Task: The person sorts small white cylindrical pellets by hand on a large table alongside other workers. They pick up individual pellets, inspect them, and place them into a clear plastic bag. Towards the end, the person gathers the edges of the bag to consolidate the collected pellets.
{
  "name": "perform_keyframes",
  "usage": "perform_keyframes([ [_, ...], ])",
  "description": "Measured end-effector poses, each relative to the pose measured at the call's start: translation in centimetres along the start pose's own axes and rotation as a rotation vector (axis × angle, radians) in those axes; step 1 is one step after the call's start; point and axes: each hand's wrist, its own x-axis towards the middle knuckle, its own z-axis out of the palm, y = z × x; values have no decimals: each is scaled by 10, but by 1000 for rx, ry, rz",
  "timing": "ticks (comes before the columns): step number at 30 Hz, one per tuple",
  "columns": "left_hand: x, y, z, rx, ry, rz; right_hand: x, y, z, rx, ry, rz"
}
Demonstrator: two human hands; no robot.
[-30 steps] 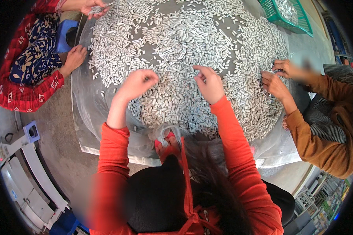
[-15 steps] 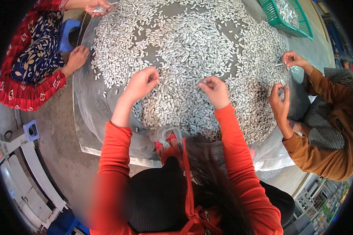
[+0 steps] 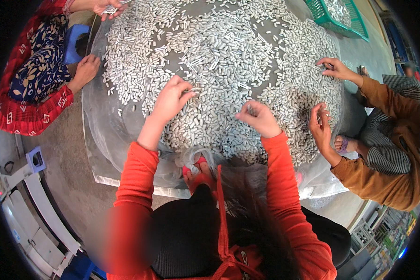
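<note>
A broad heap of small silvery metal pieces (image 3: 219, 56), short and rounded like capsules, spreads before me. Over its near left part, my left hand (image 3: 171, 99) is closed, pinching a silvery metal piece (image 3: 195, 89) between thumb and fingers. My right hand (image 3: 260, 117) hovers above the near middle of the heap with its fingers curled together. Whatever lies in that grip is too small and hidden to make out.
On the left, a person in a red patterned sleeve (image 3: 32, 114) holds thin pieces. At right, a person in a brown sleeve (image 3: 380, 186) reaches over the heap. A green plastic basket (image 3: 347, 30) stands far right, and clear plastic sheeting (image 3: 102, 135) lies beneath the pieces.
My right hand has moved slightly down and right. A piece now shows at my left fingertips. The brown-sleeved person's far hand has moved left over the heap.
</note>
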Motion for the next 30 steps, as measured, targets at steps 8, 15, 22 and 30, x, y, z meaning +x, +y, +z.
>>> perform_keyframes([
  [8, 1, -1, -7, -197, -290, -47, -5, 1, 66, -729, 235, -13],
  [15, 1, 21, 13, 277, -293, 87, -3, 6, 59, -747, 337, -60],
  [22, 0, 16, 9, -48, -184, -1, -1, -3, 9, 685, 168, 150],
  [30, -19, -3, -17, -1444, -228, -419, 23, 8, -34, 845, 117, -5],
])
